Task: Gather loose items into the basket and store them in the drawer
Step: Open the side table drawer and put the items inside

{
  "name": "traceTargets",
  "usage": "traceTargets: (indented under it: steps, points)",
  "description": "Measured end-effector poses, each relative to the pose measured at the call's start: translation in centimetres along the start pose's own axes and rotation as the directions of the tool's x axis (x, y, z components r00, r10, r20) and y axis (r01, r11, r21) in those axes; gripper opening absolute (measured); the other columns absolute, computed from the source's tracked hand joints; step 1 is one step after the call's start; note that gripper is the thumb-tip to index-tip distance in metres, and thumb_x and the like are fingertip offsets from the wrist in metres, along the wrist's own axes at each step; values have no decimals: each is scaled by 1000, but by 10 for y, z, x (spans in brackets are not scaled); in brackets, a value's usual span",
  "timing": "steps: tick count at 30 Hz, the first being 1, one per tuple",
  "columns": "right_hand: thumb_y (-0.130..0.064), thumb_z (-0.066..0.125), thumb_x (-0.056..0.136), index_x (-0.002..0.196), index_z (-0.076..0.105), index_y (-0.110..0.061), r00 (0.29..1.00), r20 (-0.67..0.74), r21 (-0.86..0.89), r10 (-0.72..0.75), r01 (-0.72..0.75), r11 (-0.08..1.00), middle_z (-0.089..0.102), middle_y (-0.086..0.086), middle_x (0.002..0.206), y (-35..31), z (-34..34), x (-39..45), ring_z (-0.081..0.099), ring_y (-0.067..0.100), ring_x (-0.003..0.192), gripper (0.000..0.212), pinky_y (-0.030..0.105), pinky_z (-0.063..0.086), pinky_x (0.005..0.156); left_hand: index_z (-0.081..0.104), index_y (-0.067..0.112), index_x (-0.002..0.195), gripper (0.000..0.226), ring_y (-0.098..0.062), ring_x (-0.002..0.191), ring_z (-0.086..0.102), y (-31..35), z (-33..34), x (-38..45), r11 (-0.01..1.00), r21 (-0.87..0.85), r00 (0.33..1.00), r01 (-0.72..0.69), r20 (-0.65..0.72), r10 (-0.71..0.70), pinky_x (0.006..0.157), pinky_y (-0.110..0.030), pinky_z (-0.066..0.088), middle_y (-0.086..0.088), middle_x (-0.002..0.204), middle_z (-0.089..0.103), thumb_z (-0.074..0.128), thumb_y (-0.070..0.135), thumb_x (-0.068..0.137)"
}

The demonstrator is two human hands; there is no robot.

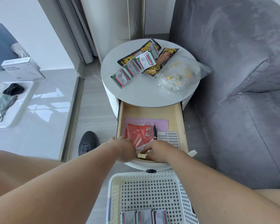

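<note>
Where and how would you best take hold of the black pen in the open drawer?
Pinch the black pen across its barrel from above: it lies flat and lengthwise between the red packet and the sticker sheet, so its upper side is free.

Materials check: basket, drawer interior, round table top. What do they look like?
Basket: white moulded plastic, likely; perforated walls and floor, slight sheen.
Drawer: pale unfinished-looking wood, probably pine; visible straight grain, matte.
Round table top: smooth light grey slab, satin finish; could be sintered stone or laminate, the look leaves it open.
</note>
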State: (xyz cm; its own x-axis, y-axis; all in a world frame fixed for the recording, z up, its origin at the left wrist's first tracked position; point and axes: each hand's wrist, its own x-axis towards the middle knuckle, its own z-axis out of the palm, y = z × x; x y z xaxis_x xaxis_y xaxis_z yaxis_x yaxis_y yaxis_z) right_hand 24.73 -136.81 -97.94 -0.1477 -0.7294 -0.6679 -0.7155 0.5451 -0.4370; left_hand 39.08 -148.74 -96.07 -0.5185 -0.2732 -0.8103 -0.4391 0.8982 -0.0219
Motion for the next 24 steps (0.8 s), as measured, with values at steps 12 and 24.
traceTargets:
  steps: [12, 24]
  points:
    - [-30, 52, 102, 109, 77, -38, 918, -387, 281, 91, 23, 960, 77, -12, 109, -15, -22, -15, 69, 12, 71, 27, 33, 56, 66, 59, 36, 137, 40, -34, 141, 33, 10, -31, -24, 998, -23, 993, 63, -97, -65, 115, -63, 23, -3, 145, 49, 36, 39, 104]
    - [-16, 58, 91, 83, 77, -23, 698, -478, 831, 533, 164, 531, 62, 1, 71, 12, -115, -88, 49, 22, 57, 22, 32, 39, 55, 71, 18, 121, 30, -27, 118, 62, -10, -131, -87, 905, -407, 768, -125, -618, -172, 101, -36, 50, -1, 126, 66, 48, 18, 103]
